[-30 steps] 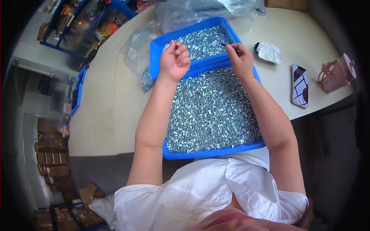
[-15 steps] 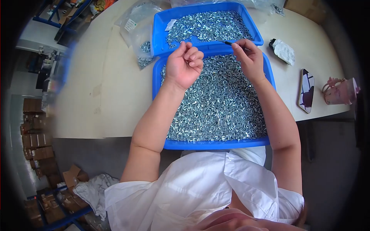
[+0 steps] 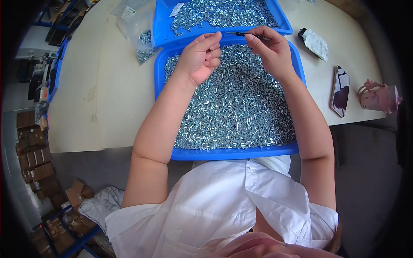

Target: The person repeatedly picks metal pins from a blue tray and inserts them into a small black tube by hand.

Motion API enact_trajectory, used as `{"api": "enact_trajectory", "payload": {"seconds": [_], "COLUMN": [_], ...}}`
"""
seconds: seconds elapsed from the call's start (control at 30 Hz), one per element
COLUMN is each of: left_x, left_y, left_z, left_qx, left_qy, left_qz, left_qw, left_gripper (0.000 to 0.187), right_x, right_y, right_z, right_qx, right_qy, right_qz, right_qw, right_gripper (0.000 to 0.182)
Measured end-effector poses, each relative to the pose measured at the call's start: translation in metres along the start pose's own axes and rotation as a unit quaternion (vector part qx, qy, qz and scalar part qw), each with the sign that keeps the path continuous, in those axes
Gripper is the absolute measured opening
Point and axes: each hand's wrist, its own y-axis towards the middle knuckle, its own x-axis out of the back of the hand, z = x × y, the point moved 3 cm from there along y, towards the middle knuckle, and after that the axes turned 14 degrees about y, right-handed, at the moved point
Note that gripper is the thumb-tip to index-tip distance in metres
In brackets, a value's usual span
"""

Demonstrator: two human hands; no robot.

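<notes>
My left hand [image 3: 201,58] is closed above the near blue bin [image 3: 234,152], thumb and index finger pressed together; what they hold, if anything, is too small to make out. Opposite it, my right hand [image 3: 272,51] grips a thin black pen-like tool [image 3: 240,34] whose tip points toward the left fingertips. Many small silvery metal pieces [image 3: 232,107] fill the near bin. Behind it stands a second blue bin [image 3: 286,28], which holds more such pieces and a white paper label [image 3: 176,9].
A clear plastic bag [image 3: 131,26] with metal pieces lies left of the bins. On the right are a crumpled white wrapper [image 3: 316,45], a phone [image 3: 340,91] and a pink cup [image 3: 378,98]. Boxes [image 3: 41,165] stand beyond the table at left.
The view has shifted, so the bins and table sit higher and slightly left. My hands are a little closer together, and the tool's tip now points toward my left fingertips.
</notes>
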Motion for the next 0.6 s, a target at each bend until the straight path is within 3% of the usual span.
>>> {"api": "enact_trajectory", "payload": {"seconds": [0.03,0.07,0.13,0.17,0.23,0.43,0.6], "left_x": [-0.002,-0.002,-0.004,-0.003,-0.004,-0.007,-0.008], "left_y": [0.0,-0.001,-0.004,-0.003,-0.006,-0.008,-0.009], "left_z": [0.001,-0.001,-0.008,-0.006,-0.01,-0.009,-0.009], "left_qx": [0.002,-0.063,-0.191,-0.19,-0.283,-0.309,-0.3], "left_qy": [0.001,0.138,0.343,0.344,0.452,0.506,0.503], "left_qz": [-0.001,-0.062,-0.13,-0.129,-0.172,-0.175,-0.164], "left_qw": [1.0,0.987,0.911,0.911,0.828,0.786,0.794], "left_gripper": [0.011,0.014,0.02,0.02,0.018,0.019,0.02], "right_x": [0.002,0.004,0.008,0.008,0.007,0.006,0.006], "right_y": [0.001,0.001,0.003,0.002,0.001,0.001,0.0], "right_z": [-0.002,-0.004,-0.005,-0.006,-0.002,0.002,0.002], "right_qx": [-0.02,-0.041,-0.051,-0.061,-0.061,-0.065,-0.065], "right_qy": [-0.005,-0.01,-0.01,-0.01,-0.001,0.005,0.01], "right_qz": [0.01,0.019,0.028,0.04,0.053,0.068,0.086], "right_qw": [1.0,0.999,0.998,0.997,0.997,0.996,0.994], "right_gripper": [0.015,0.014,0.014,0.013,0.013,0.015,0.015]}}
